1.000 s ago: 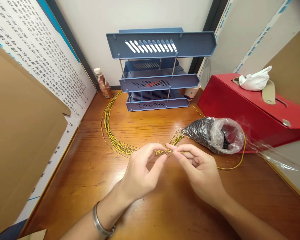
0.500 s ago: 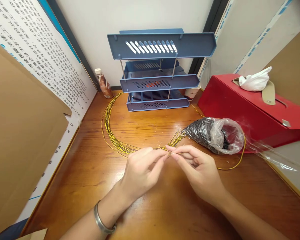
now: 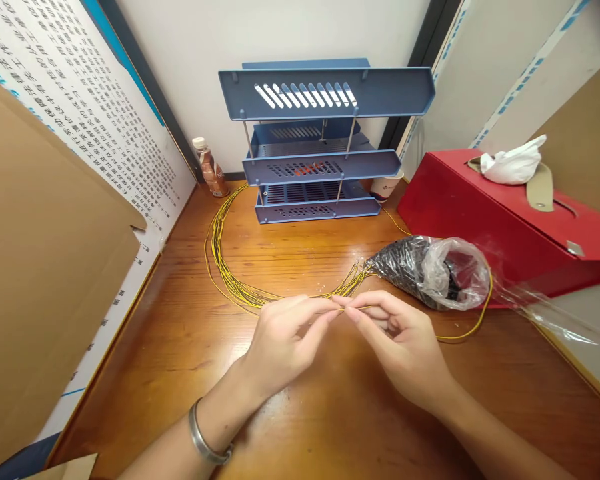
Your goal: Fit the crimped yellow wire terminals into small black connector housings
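Observation:
Thumb and forefinger of my left hand [image 3: 285,340] pinch a thin yellow wire, its end hidden by the fingertips. My right hand [image 3: 397,347] pinches the same strand just to the right, the fingertips of both hands almost meeting. Behind them a bundle of yellow-and-black wires [image 3: 225,270] curves across the table in a wide loop, with its ends gathered near the mouth of a plastic bag. That clear bag [image 3: 405,267] holds small black pieces too indistinct to name. A single yellow wire runs from near my right hand around the bag's right side.
A blue three-tier file rack [image 3: 325,97] stands at the back. Beside it are a brown drink bottle [image 3: 211,170] and a paper cup [image 3: 385,187]. A red box [image 3: 485,207] with white tissue [image 3: 515,160] is at right; cardboard [image 3: 45,267] borders the left.
The view has shifted very slightly. Both hands keep their pinch on the wire with hardly any movement of the fingers.

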Tool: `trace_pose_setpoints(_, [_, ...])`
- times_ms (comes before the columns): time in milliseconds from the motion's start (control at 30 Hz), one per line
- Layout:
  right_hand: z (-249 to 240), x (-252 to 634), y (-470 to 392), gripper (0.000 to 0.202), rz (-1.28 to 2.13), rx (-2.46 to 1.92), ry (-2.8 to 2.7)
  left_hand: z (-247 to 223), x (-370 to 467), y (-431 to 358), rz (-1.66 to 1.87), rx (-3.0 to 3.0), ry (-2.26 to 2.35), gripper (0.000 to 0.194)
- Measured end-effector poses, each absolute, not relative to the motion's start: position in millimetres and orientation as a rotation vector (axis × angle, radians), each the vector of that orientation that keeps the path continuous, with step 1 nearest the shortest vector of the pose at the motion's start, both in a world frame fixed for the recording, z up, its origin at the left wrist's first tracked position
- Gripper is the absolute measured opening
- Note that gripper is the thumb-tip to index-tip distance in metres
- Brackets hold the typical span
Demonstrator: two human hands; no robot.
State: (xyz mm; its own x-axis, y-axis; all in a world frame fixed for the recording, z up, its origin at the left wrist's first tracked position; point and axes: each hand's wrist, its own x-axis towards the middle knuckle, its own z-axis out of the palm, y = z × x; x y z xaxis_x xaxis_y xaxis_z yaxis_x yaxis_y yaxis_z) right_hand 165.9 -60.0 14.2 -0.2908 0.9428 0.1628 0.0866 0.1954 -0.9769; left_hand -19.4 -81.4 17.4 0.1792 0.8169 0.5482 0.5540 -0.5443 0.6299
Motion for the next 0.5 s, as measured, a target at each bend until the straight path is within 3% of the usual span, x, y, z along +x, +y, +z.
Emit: trace_pose_setpoints(500, [10.8,169.6,-60.3,0.016,1.158,-1.052,-1.63,21.0,-17.6,-82.7,1.332,2.074,1.376,0.013])
